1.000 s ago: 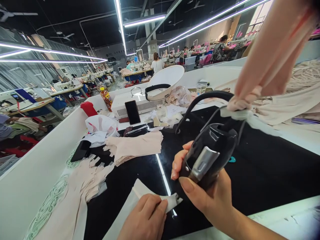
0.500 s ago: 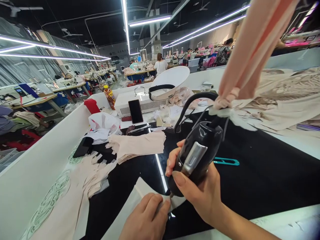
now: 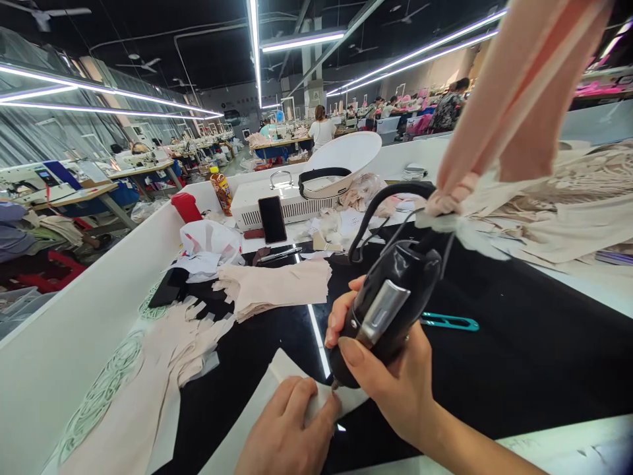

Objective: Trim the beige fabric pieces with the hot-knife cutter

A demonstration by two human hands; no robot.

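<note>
My right hand (image 3: 383, 373) is wrapped round a black corded handheld tool (image 3: 395, 297) with a silver plate on its side. The tool tilts down and left, its small metal tip at the edge of a pale fabric piece (image 3: 247, 422). My left hand (image 3: 291, 422) is closed on that fabric just left of the tip, thumb and fingers pinching a fold; part of the fabric is hidden under it. A knotted pink cloth strip (image 3: 509, 112) hangs down to the cord end of the tool. Behind my right hand lies a pair of teal thread snips (image 3: 450, 322).
Pale pink cut pieces (image 3: 281, 284) lie stacked beyond my hands, with more pieces (image 3: 148, 376) and green cord (image 3: 99, 396) at left. A phone (image 3: 272, 220) leans on a white box (image 3: 291, 198). Beige fabric (image 3: 554, 211) is heaped at right. People work at distant tables.
The view has shifted slightly, so the background sits a little further right. Both hands keep their grips, and the tool tip stays close to the same spot on the fabric.
</note>
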